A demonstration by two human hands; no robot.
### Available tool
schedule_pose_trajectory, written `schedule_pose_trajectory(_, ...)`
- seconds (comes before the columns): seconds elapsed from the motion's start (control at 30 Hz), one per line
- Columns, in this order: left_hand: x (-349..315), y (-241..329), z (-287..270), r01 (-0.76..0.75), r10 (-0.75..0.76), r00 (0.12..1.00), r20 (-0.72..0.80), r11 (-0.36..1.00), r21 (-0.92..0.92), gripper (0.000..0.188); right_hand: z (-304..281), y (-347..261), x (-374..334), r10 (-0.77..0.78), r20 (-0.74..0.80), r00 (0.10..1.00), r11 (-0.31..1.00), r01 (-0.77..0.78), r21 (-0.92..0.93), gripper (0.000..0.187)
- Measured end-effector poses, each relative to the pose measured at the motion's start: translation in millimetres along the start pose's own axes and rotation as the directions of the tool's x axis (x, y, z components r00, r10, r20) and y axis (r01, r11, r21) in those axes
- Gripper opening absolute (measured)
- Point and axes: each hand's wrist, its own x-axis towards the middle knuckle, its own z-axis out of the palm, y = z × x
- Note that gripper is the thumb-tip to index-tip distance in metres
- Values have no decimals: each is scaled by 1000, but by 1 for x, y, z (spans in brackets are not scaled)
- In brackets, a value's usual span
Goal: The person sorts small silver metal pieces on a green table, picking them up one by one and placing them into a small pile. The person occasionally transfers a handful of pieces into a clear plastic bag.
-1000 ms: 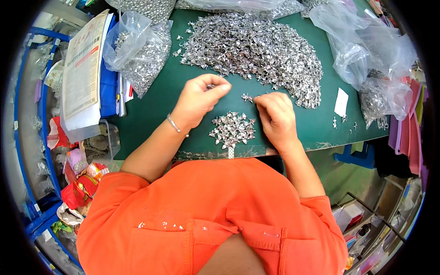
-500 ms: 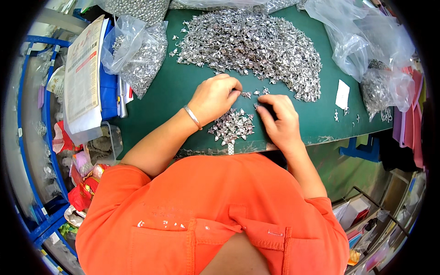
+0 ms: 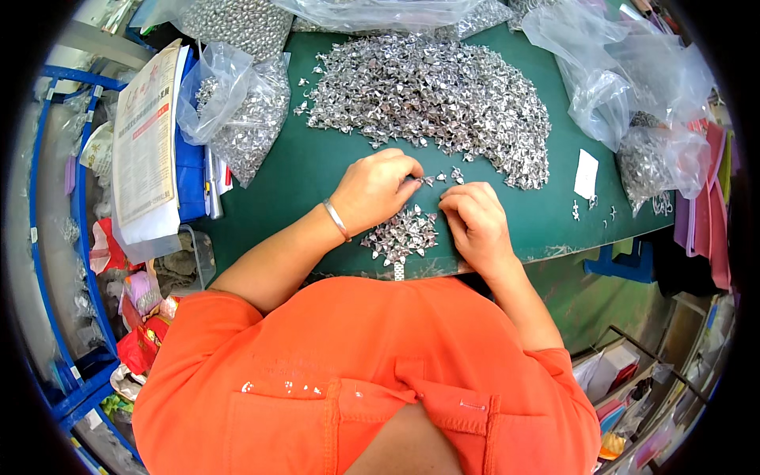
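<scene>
Right hand [image 3: 479,220] is drawing previously parted fingertips together | left hand [image 3: 372,188] is resting beside loose metal pieces [image 3: 457,175] on counter [image 3: 313,170] | grip: cannot tell whether either is grasping

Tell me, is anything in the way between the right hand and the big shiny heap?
A few small loose metal pieces lie on the green table between the right hand and the big heap. Nothing taller is visible there.
</scene>
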Motion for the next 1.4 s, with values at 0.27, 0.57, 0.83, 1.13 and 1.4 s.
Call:
schedule_pose_trajectory(0.27,-13,11,-22,57,-28,980,197,988,-143,13,0,2,24,2,-63,998,999,-4,-42,15)
schedule_pose_trajectory(0.57,8,10,-10,22,-20,999,47,999,-42,18,-2,1,14,-17,36,999,997,19,-76,18)
schedule_pose_trajectory(0.83,10,12,-7,-14,31,991,130,992,-129,10,-19,-23,-11,364,65,929,893,-368,260,12)
schedule_pose_trajectory(1.13,1,12,-32,179,-97,955,280,943,-282,14,1,8,12,178,-123,976,982,-183,-34,18)
schedule_pose_trajectory(1.4,-15,3,-22,411,-422,903,85,786,-461,18,-22,3,4,193,24,981,960,-194,201,15)
